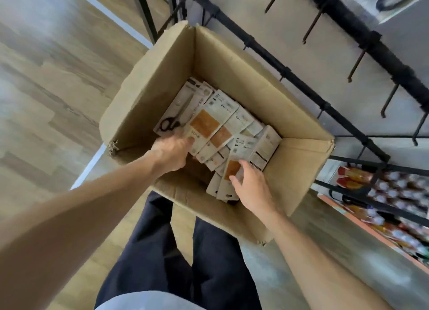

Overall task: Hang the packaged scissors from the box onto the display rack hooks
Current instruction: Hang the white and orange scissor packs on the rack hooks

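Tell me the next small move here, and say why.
Probably close the right hand on the orange-panelled pack it rests on and lift it out: both hands are in the box, nothing is lifted yet, and the rack hooks above look bare.

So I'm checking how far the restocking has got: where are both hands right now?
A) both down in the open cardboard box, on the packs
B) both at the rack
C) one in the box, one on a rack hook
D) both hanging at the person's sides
A: the left hand and the right hand both reach into the cardboard box, resting on the packaged scissors; the hooks of the rack hold nothing.
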